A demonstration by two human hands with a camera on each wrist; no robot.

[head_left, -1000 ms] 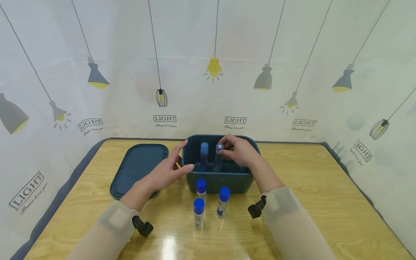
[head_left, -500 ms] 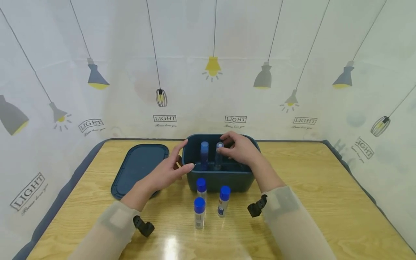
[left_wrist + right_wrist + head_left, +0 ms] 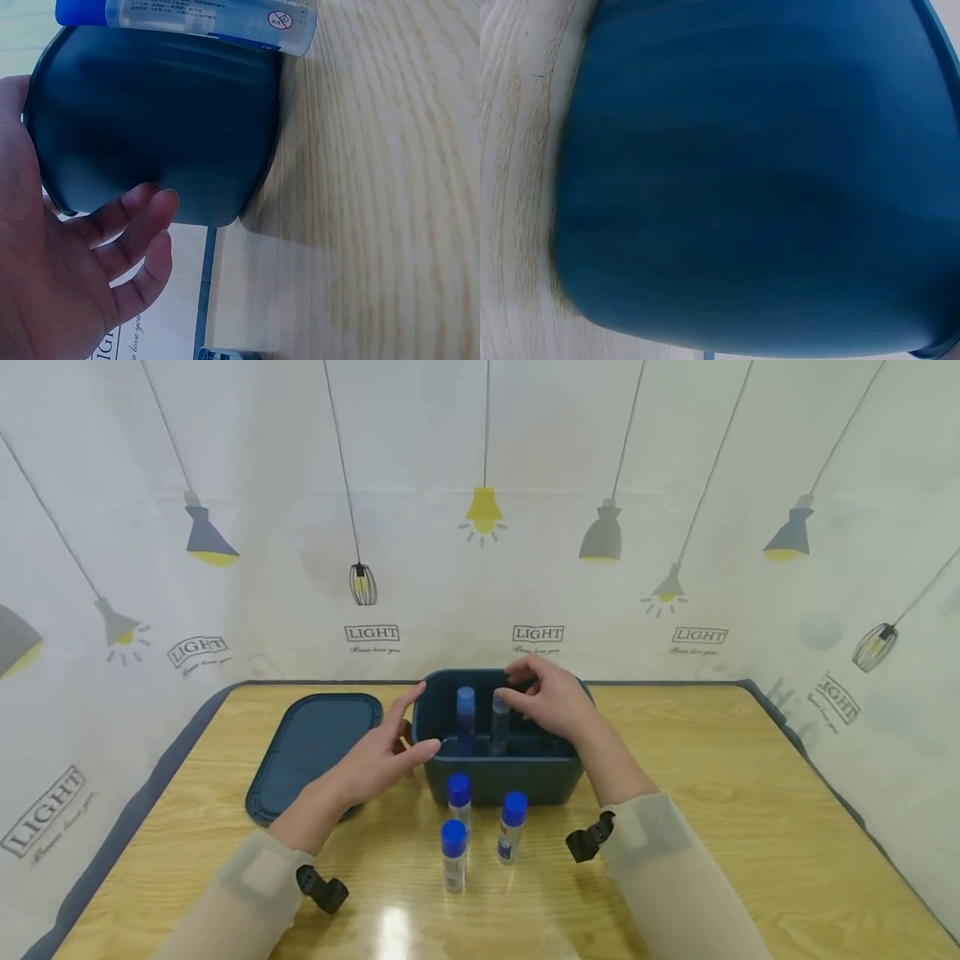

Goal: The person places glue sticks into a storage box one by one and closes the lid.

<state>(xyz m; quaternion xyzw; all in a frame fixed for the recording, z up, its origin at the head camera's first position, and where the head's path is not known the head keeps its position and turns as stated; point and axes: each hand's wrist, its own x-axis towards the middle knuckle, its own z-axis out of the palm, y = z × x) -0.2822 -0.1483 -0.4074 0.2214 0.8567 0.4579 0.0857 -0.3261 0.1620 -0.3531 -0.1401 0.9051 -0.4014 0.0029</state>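
Contact worries me: inside the dark-blue plastic bin, the right hand reaches an upright clear cylindrical tube, whether pinching I cannot tell; careless release could topple it. The left hand, spread, could push the bin into the blue-capped clear cylinder in front.

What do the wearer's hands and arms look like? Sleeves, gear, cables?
Left hand and right hand: bare, no gloves. Left sleeve and right sleeve: long, pale beige, each with a greyish band near the cuff, perhaps a strap underneath. Small, blocky left black unit and right black unit at the cuffs. No cables visible on either.
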